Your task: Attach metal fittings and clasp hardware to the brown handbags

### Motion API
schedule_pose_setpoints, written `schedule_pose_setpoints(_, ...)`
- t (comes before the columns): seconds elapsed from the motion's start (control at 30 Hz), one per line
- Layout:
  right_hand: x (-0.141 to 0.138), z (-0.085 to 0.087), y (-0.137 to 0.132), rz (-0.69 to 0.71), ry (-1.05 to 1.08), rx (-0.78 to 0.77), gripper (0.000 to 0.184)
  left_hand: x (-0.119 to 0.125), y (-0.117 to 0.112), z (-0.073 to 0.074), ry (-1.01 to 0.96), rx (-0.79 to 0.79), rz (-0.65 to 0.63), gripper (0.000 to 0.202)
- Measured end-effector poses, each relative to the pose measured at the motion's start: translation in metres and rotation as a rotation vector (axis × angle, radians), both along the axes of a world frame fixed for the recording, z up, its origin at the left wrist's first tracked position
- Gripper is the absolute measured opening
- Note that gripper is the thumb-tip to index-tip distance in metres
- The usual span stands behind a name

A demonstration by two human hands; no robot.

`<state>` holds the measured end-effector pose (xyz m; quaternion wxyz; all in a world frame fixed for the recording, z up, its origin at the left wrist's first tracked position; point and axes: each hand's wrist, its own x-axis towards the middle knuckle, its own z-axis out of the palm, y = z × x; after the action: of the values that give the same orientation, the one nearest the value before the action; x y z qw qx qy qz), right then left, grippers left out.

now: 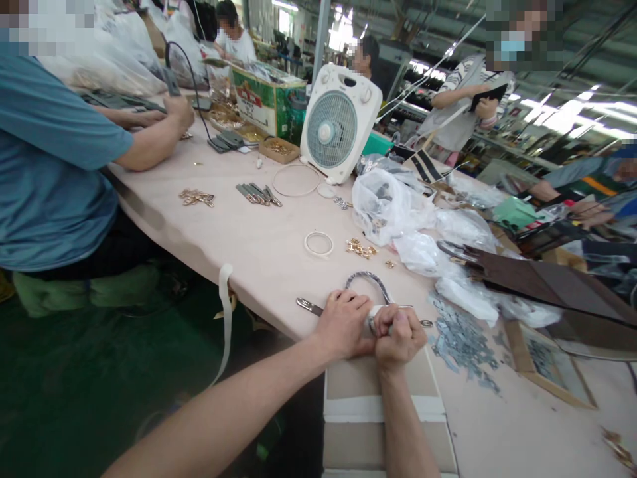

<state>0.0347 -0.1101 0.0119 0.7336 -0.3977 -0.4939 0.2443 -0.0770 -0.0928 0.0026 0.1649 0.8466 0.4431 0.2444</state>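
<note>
Pale pink tabletop (259,245) supports the beige panel (355,392) at its near edge; the left hand (344,325) lies across the panel's upper end beside a metal-tipped strap (309,306), its grip hidden, while the right hand (401,335) is clenched next to it, contents not discernible. Uneven force from the fist could shift the panel, since its left side appears poorly supported at the edge. Sideways slip could also draw the loose grey pieces (465,345) just beside it underneath, marking the surface.
</note>
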Motion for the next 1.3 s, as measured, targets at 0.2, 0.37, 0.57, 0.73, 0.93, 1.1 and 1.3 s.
schedule_pose_setpoints(0.2,-0.002,-0.001,0.011,-0.054,-0.144,-0.168,0.044,-0.001,0.002,-0.002,-0.012,-0.019,-0.026,0.049)
schedule_pose_setpoints(0.37,0.007,0.017,0.02,-0.013,0.016,-0.241,0.038,-0.003,0.001,0.0,-0.025,-0.013,-0.012,0.06)
schedule_pose_setpoints(0.57,0.014,0.03,0.037,0.093,0.169,-0.238,0.034,-0.001,0.001,-0.002,-0.032,0.003,0.006,0.063)
schedule_pose_setpoints(0.73,0.004,0.021,0.04,0.162,-0.123,-0.362,0.042,-0.001,0.002,-0.001,-0.018,-0.026,0.002,0.054)
schedule_pose_setpoints(0.93,0.008,0.008,0.023,0.128,-0.175,-0.29,0.042,-0.001,0.003,-0.001,0.0,-0.027,-0.008,0.054)
schedule_pose_setpoints(1.1,0.014,0.027,0.009,0.202,-0.018,-0.134,0.036,0.001,0.001,-0.004,0.003,0.006,0.009,0.068)
schedule_pose_setpoints(1.3,0.008,0.033,0.006,0.221,-0.006,0.026,0.034,0.001,0.002,0.0,-0.011,-0.007,0.007,0.057)
